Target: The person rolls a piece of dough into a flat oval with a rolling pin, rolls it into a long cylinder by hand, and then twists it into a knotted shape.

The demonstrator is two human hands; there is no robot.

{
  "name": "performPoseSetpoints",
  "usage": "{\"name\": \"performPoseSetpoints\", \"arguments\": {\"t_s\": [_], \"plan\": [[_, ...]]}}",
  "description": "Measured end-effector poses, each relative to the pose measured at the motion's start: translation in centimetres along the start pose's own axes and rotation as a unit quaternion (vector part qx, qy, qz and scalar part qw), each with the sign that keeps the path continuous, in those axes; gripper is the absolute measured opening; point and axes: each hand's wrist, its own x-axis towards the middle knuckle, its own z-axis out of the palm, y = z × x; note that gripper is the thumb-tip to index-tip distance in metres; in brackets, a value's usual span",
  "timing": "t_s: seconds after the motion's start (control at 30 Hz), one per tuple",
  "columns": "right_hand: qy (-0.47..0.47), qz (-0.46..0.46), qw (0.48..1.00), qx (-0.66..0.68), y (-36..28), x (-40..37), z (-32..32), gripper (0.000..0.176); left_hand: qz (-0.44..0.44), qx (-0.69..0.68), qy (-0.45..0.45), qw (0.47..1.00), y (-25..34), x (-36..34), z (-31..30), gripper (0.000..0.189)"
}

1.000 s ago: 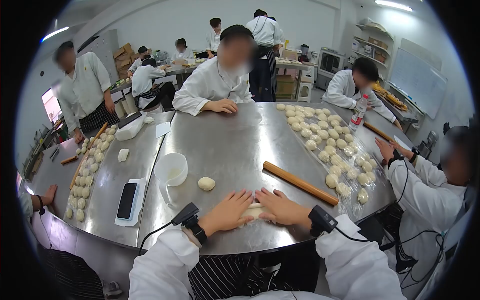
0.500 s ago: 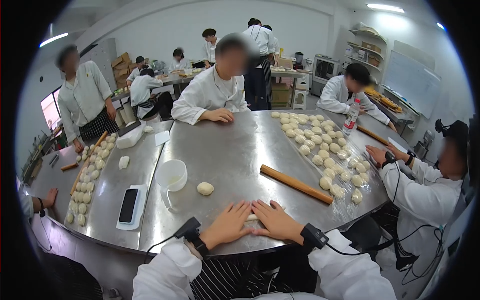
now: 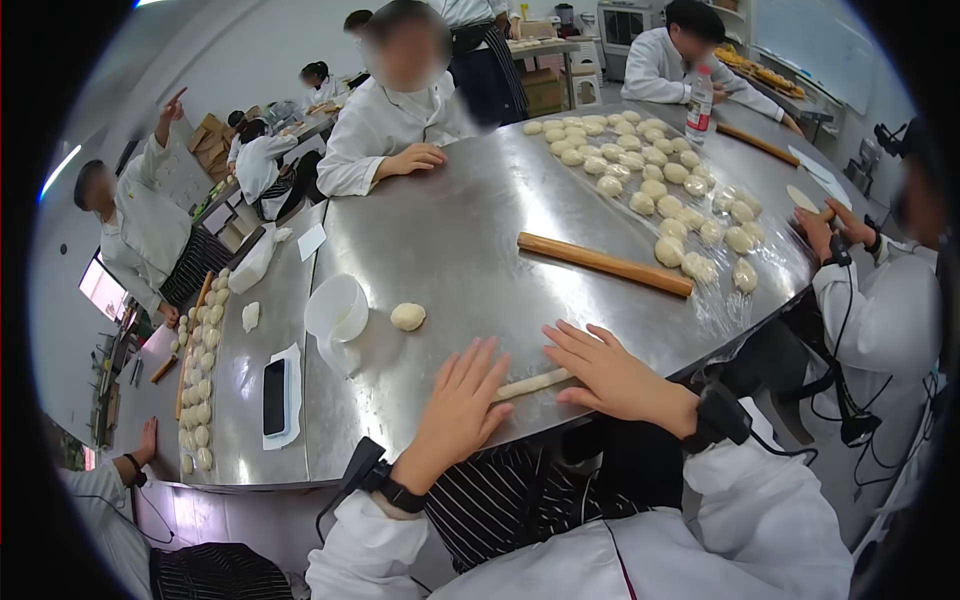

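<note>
A thin rope of dough (image 3: 532,385) lies on the steel table (image 3: 430,260) near its front edge. Its two ends run under my hands. My left hand (image 3: 462,398) rests over the left end, fingers stretched out and thumb apart. Over the right end, my right hand (image 3: 610,375) lies flat with its fingers spread. Both palms face down, so the parts of the dough beneath them are hidden. A round dough ball (image 3: 408,317) sits beyond my left hand, beside a white plastic measuring jug (image 3: 337,310). Past my right hand lies a wooden rolling pin (image 3: 605,265).
Several dough balls (image 3: 672,205) cover the right side, some under plastic film. A phone (image 3: 275,397) lies on a white cloth at left, near another row of dough balls (image 3: 200,370). A bottle (image 3: 699,103) stands at back right. Co-workers in white surround the table.
My hands have moved apart, and the dough between them shows as a longer rope. The view has tilted and shifted. At far left a person has raised an arm.
</note>
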Motion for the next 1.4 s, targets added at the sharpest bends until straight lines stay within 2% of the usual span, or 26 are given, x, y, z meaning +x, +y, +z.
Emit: {"name": "performPoseSetpoints", "arguments": {"t_s": [0.03, 0.07, 0.13, 0.2, 0.3, 0.33, 0.4, 0.47, 0.53, 0.63, 0.67, 0.73, 0.77, 0.8, 0.83, 0.87, 0.97, 1.0, 1.1, 1.2, 1.3, 1.4], "plan": [[0.001, -0.006, 1.0, -0.021, 0.1, 0.3, 0.8, 0.051, 0.014, 0.006, -0.007, 1.0, 0.2, 0.0, 1.0, 0.059], [0.024, -0.038, 0.998, -0.049, 0.0, 0.2, 1.6, 0.043, 0.028, 0.011, -0.011, 0.999, 0.2, 0.2, 2.2, 0.056], [0.044, -0.017, 0.999, 0.008, 0.0, -1.5, 1.6, 0.037, 0.035, 0.006, -0.002, 0.999, 0.2, -0.7, 3.3, 0.05], [0.082, 0.01, 0.996, 0.038, 0.5, -3.1, 1.0, 0.029, 0.018, -0.014, 0.022, 1.0, 0.0, -2.0, 2.5, 0.044], [0.049, 0.005, 0.997, 0.057, 1.3, -2.6, -0.4, 0.024, 0.008, -0.054, 0.026, 0.998, -0.6, -1.7, 1.6, 0.038], [0.087, -0.036, 0.995, 0.034, 1.8, -1.7, -0.6, 0.021, 0.023, -0.035, 0.046, 0.998, -0.7, -1.2, 0.9, 0.037], [0.119, -0.06, 0.991, 0.003, 2.4, 0.6, -2.3, 0.023, 0.053, 0.009, 0.091, 0.994, -1.3, 0.5, -1.0, 0.035], [0.159, -0.063, 0.985, 0.0, 2.8, 2.7, -2.9, 0.024, 0.055, 0.049, 0.087, 0.994, -2.0, 1.6, -2.0, 0.034], [0.115, -0.056, 0.992, 0.015, 3.8, 3.8, -1.5, 0.023, 0.051, 0.078, 0.038, 0.995, -2.9, 1.7, -1.8, 0.033], [0.045, -0.03, 0.998, 0.033, 4.1, 2.7, -0.5, 0.022, 0.071, 0.027, -0.011, 0.997, -4.3, 0.3, -0.6, 0.033], [0.025, -0.022, 0.999, 0.034, 4.2, 2.5, -0.4, 0.022, 0.063, 0.039, 0.0, 0.997, -4.2, 0.2, -0.7, 0.033], [0.058, -0.014, 0.998, 0.007, 4.3, 3.6, 0.3, 0.025, 0.048, 0.076, 0.03, 0.995, -4.3, 0.5, -2.2, 0.034], [0.072, -0.01, 0.997, -0.003, 3.8, 4.4, 0.4, 0.027, 0.028, 0.041, 0.047, 0.998, -4.3, 1.3, -2.1, 0.034], [0.04, -0.018, 0.999, 0.0, 3.2, 5.6, 0.7, 0.044, 0.008, 0.003, 0.065, 0.998, -4.0, 2.5, -1.2, 0.034], [0.034, -0.029, 0.999, -0.018, 2.2, 6.7, 1.6, 0.052, -0.012, -0.037, 0.084, 0.996, -3.7, 3.7, -0.1, 0.035], [0.027, -0.039, 0.998, -0.038, 1.4, 7.5, 3.3, 0.059, -0.012, -0.066, 0.045, 0.997, -3.9, 4.4, 1.4, 0.047], [0.013, -0.044, 0.997, -0.062, 0.6, 5.2, 4.7, 0.078, 0.013, 0.002, 0.029, 0.999, -2.5, 2.4, 4.8, 0.065], [0.009, -0.042, 0.997, -0.06, 0.0, 4.1, 4.8, 0.083, 0.003, 0.02, -0.038, 0.999, -1.9, 1.2, 4.4, 0.08], [-0.032, -0.028, 0.997, -0.067, -3.4, -1.0, 2.5, 0.084, 0.016, 0.009, -0.086, 0.996, 1.8, -2.9, 2.2, 0.082], [-0.06, -0.007, 0.992, -0.11, -3.5, -1.4, 2.5, 0.084, -0.002, 0.035, -0.099, 0.994, 1.4, -3.4, 2.5, 0.082], [-0.058, 0.047, 0.991, -0.112, 0.1, 4.1, 3.0, 0.08, -0.072, 0.067, -0.064, 0.993, -1.8, 1.6, 3.2, 0.08], [-0.063, 0.002, 0.993, -0.102, 4.1, 7.2, 3.1, 0.076, -0.054, 0.056, -0.04, 0.996, -4.9, 4.5, 4.4, 0.08]]}}
